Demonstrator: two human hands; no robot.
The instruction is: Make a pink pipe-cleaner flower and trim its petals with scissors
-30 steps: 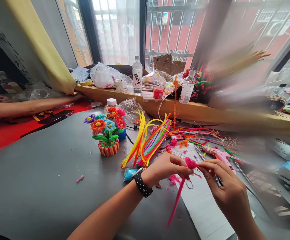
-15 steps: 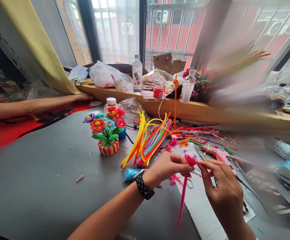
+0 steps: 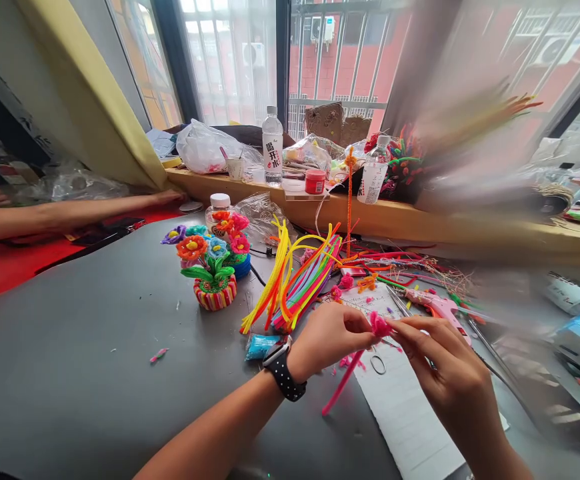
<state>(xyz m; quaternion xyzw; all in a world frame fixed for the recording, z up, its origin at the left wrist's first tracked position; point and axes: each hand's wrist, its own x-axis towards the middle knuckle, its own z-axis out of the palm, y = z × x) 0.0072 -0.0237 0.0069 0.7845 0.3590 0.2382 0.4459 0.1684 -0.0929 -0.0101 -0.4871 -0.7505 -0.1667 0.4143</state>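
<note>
Between my two hands is a pink pipe-cleaner flower (image 3: 380,325), its fuzzy head bunched up and its long pink stem (image 3: 343,383) slanting down to the left. My left hand (image 3: 331,333), with a dotted watch band on the wrist, pinches the flower from the left. From the other side my right hand (image 3: 445,363) pinches the flower's right edge between thumb and fingers. White paper (image 3: 395,407) lies beneath, with scissors (image 3: 378,364) partly hidden by my hands. Left of my hands is a bundle of colourful pipe cleaners (image 3: 295,280).
A pot of pipe-cleaner flowers (image 3: 215,293) stands left of the bundle, near a small blue packet (image 3: 261,347). A pink glue gun (image 3: 435,305) lies to the right. Bottles (image 3: 273,150) line the sill. At far left another person's arm (image 3: 70,212) reaches over red cloth.
The pink stem has swung from nearly upright to slanting down-left. My right hand has shifted slightly and stays pinched at the flower. The other person's arm has moved a little.
</note>
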